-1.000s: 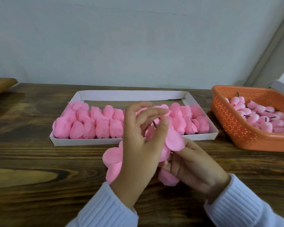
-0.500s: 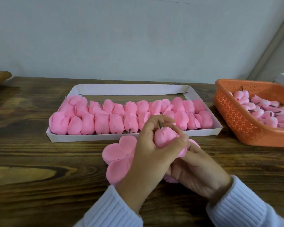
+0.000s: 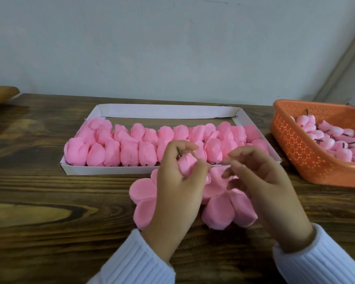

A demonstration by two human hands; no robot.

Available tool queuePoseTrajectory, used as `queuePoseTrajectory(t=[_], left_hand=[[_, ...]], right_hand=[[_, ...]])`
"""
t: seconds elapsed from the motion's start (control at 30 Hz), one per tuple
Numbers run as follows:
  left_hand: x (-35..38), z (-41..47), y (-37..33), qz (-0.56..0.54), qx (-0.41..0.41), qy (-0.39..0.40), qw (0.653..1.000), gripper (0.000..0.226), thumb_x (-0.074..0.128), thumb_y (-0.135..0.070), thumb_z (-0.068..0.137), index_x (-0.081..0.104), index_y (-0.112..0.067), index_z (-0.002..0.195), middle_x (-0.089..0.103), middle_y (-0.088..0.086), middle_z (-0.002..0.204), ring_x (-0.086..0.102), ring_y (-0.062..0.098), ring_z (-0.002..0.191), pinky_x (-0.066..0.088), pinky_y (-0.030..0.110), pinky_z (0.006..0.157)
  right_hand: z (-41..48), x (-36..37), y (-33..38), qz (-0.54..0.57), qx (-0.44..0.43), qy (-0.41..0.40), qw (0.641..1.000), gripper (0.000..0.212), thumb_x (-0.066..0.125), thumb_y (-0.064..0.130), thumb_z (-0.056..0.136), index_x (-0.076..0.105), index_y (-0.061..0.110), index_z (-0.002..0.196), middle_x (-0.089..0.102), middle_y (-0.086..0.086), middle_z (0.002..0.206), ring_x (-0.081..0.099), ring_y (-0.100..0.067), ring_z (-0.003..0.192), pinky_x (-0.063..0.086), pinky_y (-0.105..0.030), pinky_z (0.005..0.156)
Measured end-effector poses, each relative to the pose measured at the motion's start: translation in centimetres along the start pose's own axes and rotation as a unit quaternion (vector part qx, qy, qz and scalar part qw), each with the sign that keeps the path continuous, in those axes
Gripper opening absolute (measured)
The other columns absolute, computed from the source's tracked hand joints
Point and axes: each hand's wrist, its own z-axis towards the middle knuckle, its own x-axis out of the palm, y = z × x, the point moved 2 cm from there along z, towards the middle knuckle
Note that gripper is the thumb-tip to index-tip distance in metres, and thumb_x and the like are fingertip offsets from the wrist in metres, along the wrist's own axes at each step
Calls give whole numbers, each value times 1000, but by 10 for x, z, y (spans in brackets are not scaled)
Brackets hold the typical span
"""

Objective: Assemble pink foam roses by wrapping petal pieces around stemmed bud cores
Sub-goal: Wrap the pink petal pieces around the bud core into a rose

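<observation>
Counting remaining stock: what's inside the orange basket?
The orange basket holds a pile of pale pink stemmed bud cores with short dark stems. Its right end runs out of frame, and lower layers are covered, so no count is possible.
</observation>
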Motion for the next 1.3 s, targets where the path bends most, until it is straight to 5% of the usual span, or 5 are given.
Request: queuePoseTrajectory(t=[0.23,0.6,0.9,1.1,1.3], left_hand=[[9,-11,4,185,80,107,973,55,68,-7,82,42,-46,110,58,-24,89,61,-4,86,47,9,69],[13,-18,13,236,79,174,953,104,72,-6,79,3,-56,140,51,-37,94,52,-23,93,40,-2,77],[15,-19,-7,253,179,131,942,85,73,-20,70,27,-23,142,48,-30,109,50,-1,112,45,47,98],[14,-20,2,173,84,152,970,80,74,-4,74,34,-26,140,66,-6,88,66,5,88,56,27,77],[18,-19,8,124,39,166,977,69,73,-10,76,40,-46,124,62,-32,108,63,-8,97,47,6,75]], right_hand=[[-9,10,-1,-60,-97,24,993,7,70,20,77,74,18,82,70,-2,100,63,-5,104,48,-13,79],[-8,12,-3,-29,-86,44,995,12,73,12,69,77,23,69,71,1,98,61,-5,109,49,-16,82],[-11,9,4,-214,-220,5,952,9,73,30,73,73,32,82,59,1,125,48,-19,127,39,-39,101],[-14,11,4,-148,-210,35,966,8,67,30,74,75,29,73,60,-1,124,48,-18,128,38,-45,105],[-11,7,2,-39,-151,8,988,10,70,24,73,75,33,70,65,12,115,57,-10,118,46,-32,97]])
